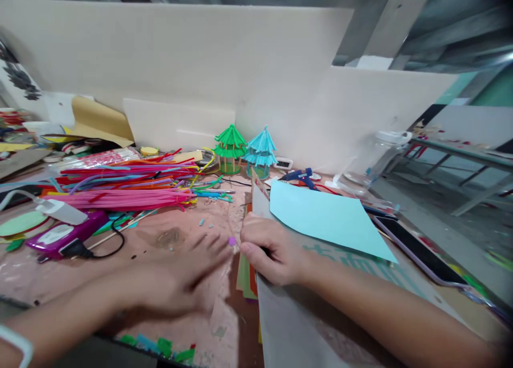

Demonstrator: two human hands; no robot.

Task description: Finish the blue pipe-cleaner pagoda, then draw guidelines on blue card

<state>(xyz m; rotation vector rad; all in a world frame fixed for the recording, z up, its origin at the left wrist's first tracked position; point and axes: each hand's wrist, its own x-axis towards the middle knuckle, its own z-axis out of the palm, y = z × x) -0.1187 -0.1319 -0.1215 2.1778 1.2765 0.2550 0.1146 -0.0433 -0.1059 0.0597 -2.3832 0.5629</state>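
Resting flat on the pink-stained desk [192, 218], the left hand [180, 280] lies blurred with its fingers spread and stretched toward the right, its fingertips close to a small purple bead [232, 241]. That bead sits near the middle of the desk, just at the knuckles of the right hand [272, 253], which is curled shut around the left edge of a grey cardboard sheet [304, 325]; what else it may pinch cannot be told. A light blue paper sheet [328, 218] lies on top of the cardboard, just beyond the right hand, and a few coloured papers [245, 277] peek out from under the cardboard's left edge. Toward the desk's left side a heap of coloured pipe cleaners [124, 189] spreads wide, with a purple device [64, 237] and its black cable [114, 242] in front of it. At the back edge, against the pale board, stand a green model pavilion [230, 147] and a blue model pavilion [260, 151] side by side, with a blue glue gun [300, 176] just to their right. A dark phone [420, 253] lies near the desk's right edge.
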